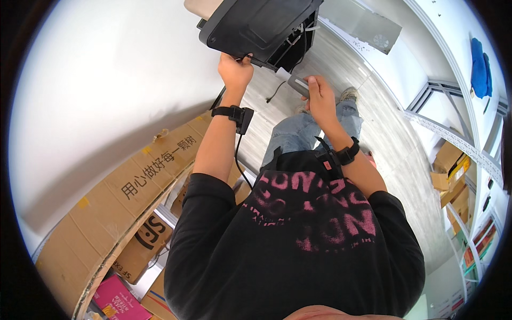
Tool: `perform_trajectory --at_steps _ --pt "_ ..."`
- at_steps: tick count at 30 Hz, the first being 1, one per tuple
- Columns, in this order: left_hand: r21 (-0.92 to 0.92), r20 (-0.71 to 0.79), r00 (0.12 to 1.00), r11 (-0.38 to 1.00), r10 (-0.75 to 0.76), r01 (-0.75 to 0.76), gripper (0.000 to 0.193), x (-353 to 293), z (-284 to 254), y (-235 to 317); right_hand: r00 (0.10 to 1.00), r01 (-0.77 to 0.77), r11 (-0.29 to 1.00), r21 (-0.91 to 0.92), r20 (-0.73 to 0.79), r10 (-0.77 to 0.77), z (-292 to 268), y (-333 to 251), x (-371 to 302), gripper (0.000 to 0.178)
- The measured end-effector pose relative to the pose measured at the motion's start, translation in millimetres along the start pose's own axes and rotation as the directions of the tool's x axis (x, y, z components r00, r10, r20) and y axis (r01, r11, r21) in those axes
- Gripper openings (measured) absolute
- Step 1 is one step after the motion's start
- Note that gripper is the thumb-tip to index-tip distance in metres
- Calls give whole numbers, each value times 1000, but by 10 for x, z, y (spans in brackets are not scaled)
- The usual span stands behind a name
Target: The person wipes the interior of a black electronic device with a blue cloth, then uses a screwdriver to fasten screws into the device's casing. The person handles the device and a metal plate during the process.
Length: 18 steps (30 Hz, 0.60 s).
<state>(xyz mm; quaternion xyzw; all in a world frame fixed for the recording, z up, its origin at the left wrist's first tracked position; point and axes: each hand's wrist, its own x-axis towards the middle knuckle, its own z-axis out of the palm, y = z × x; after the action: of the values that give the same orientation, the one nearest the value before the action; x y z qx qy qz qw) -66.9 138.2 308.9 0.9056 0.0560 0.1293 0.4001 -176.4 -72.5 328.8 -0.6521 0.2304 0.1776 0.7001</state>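
Observation:
A large black plastic case [256, 34] with an open, dark side and cables inside is at the top of the head view. I cannot make out its exact kind. At its lower edge, my left hand [236, 70] is closed on the rim, fingers partly hidden. My right hand [319, 96] grips a grey-handled tool [298, 84], whose pale flat end points up toward the case's lower corner. Whether that end touches the case I cannot tell. Below the case a short black cable [276, 92] hangs over the floor.
Long brown cardboard [122, 181] stands along the white wall at left, with boxes and a pink package [120, 298] beside it. Metal-framed white shelving [453, 106] lines the right, holding open cartons [447, 160] and a blue cloth [480, 69]. A grey panel [362, 24] lies top right.

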Motion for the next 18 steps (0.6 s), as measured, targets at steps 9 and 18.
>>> perform_trajectory --at_steps 9,18 --pt "27 6 999 999 -31 31 28 3 33 -58 992 85 994 71 -103 -78 77 -74 -129 41" --pt "50 7 1000 999 -2 1 28 7 12 -46 803 494 843 -212 -261 -536 97 185 -26 33"
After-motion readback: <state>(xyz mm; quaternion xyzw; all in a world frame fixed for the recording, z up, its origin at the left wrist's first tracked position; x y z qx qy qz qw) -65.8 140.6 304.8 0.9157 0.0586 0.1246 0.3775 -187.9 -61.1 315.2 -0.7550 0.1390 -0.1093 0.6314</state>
